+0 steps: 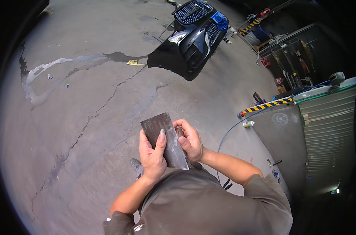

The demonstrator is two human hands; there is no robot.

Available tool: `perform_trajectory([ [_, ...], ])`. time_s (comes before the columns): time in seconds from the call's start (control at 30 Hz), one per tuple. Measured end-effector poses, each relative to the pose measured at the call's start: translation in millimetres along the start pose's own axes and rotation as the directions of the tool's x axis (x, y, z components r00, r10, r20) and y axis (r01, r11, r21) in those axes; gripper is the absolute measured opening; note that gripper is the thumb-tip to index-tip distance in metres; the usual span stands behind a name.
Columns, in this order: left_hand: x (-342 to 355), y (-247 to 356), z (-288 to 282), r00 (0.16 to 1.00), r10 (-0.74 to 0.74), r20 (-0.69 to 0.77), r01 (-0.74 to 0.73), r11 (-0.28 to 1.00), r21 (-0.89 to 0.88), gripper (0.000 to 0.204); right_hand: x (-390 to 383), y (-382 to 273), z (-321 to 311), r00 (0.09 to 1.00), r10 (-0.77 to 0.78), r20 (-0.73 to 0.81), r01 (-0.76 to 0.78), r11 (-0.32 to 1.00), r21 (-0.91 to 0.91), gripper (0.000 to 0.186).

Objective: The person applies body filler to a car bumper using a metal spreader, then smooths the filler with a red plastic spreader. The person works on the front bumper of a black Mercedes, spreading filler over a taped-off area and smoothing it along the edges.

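Well apart from the glossy, moulded black bumper [190,49], on our side of it, we have a flat, dark-grey rectangular sheet [171,145], matte with pale smudges. Our left hand [152,157] clamps it, thumb on top, while our right hand [192,143] curls narrowly at the opposite long edge, its hold partly hidden. We judge it light, thin, somewhat bendable, hardly slippery, best taken by both long edges.
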State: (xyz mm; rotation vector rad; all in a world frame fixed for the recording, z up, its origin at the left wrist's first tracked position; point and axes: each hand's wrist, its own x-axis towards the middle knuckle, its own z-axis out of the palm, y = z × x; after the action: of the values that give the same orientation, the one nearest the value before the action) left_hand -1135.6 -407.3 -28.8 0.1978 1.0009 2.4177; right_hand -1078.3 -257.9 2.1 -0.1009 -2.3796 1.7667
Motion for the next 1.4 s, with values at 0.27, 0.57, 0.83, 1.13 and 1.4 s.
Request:
perform_trajectory([
  [0.27,24.2,24.2,5.4,0.982,-0.184,-0.05,0.188,0.98,0.072,0.026,-0.6,4.4,2.4,0.969,0.244,-0.02,-0.245,0.967,-0.065,0.082],
  [0.57,58.6,-15.1,-9.4,0.981,-0.134,0.14,0.127,0.99,0.062,0.033,43.5,37.9,-50.4,0.997,0.065,-0.033,-0.07,0.979,-0.191,0.055],
  [0.83,139.1,-68.2,54.3,0.991,-0.133,0.026,0.124,0.967,0.222,0.031,101.5,105.7,-129.7,0.995,0.006,-0.096,0.0,0.998,0.064,0.036],
  [1.13,237.4,-91.1,139.2,0.93,-0.178,0.322,0.083,0.955,0.286,0.037,161.6,105.7,-255.6,0.952,0.213,-0.22,-0.182,0.971,0.153,0.032],
  [1.4,312.0,-98.9,148.8,0.785,-0.282,0.551,0.169,0.954,0.246,0.038,177.7,108.1,-277.5,0.84,0.214,-0.499,-0.186,0.977,0.106,0.033],
])
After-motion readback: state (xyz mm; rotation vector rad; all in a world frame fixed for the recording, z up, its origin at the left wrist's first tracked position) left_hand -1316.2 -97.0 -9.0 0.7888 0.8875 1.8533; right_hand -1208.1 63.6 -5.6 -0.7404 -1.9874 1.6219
